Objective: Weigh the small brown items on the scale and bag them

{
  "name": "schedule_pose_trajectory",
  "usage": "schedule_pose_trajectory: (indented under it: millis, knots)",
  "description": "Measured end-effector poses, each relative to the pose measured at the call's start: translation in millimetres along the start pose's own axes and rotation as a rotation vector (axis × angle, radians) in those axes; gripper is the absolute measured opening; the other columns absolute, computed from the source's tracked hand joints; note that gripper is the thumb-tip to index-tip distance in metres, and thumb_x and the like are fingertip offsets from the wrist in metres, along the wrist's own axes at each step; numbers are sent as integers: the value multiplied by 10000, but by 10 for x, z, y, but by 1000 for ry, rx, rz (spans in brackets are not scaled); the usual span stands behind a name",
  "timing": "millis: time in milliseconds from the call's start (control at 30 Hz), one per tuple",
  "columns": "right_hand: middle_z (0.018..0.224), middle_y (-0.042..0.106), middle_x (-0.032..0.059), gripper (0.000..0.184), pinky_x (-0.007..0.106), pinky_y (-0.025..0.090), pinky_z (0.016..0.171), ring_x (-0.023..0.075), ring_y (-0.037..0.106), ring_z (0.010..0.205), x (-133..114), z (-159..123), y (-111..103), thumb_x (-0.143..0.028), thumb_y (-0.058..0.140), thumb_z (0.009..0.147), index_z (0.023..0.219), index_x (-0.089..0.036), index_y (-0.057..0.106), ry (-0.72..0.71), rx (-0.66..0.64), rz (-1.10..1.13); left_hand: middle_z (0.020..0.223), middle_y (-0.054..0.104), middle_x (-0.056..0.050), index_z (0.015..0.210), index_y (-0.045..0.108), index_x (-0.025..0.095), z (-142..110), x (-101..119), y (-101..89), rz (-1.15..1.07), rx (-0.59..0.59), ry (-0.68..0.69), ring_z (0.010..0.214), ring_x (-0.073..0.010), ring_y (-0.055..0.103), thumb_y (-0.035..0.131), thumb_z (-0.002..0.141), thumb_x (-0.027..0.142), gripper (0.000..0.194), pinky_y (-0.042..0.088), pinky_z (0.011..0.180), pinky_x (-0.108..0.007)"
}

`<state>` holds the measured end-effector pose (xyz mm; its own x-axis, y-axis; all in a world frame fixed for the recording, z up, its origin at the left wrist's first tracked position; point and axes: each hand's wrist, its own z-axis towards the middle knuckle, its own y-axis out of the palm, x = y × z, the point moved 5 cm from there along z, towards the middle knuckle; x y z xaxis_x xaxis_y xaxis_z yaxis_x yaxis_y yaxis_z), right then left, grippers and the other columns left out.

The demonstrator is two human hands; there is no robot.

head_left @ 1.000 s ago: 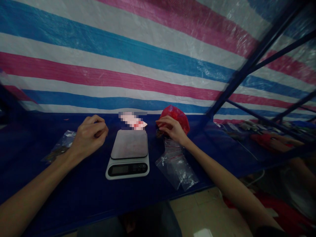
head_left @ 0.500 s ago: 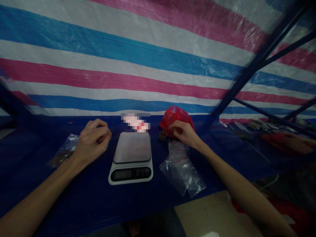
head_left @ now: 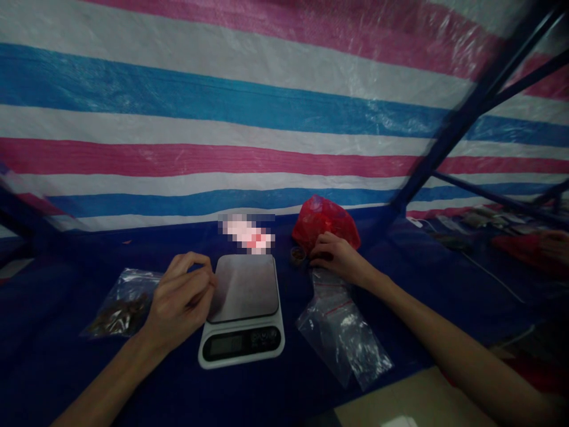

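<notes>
My left hand (head_left: 180, 302) is curled with the fingertips pinched together, touching the left edge of a digital kitchen scale (head_left: 242, 284). I see nothing in its fingers. A zip bag of brown pieces (head_left: 120, 308) lies to the left of that hand. My right hand (head_left: 335, 258) rests at the top of a clear zip bag (head_left: 342, 335), just below a crumpled red plastic bag (head_left: 324, 224). A small round brown heap (head_left: 297, 255) sits left of those fingers. A pixelated paper slip (head_left: 246, 232) lies behind the scale.
A striped pink, white and blue tarpaulin (head_left: 222, 154) forms the back wall. Dark blue cloth (head_left: 53, 332) covers the table, with tile floor (head_left: 409, 403) below its front edge. Blue metal bars (head_left: 471, 112) cross the right side, beyond which lie a white cable and red cloth.
My left hand has moved right to the scale's edge. My right hand has shifted from the red bag's left side to below it. The whole scene sits lower in view and less tilted.
</notes>
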<state>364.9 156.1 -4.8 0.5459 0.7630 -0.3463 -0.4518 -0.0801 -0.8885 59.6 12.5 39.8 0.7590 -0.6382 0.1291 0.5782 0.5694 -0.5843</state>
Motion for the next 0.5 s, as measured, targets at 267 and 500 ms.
schedule_pose_trajectory:
  millis: [267,500]
  knots:
    - [919,666,61,81,332,479,801,219,583,918,24,-13,92,-135,748,911,890,-199,793,9,20,-32,631,570,32,740,579,200,-36,15,34,-46,-16,-12,802,-177,643,568,860,-36,265,470,710,-338]
    - [917,667,54,129,336,474,829,216,598,923,-20,36,-25,-89,703,924,860,-192,746,35,116,40,664,613,19,751,571,191,-19,14,30,-33,-22,16,815,-183,636,575,848,-54,264,476,720,-341]
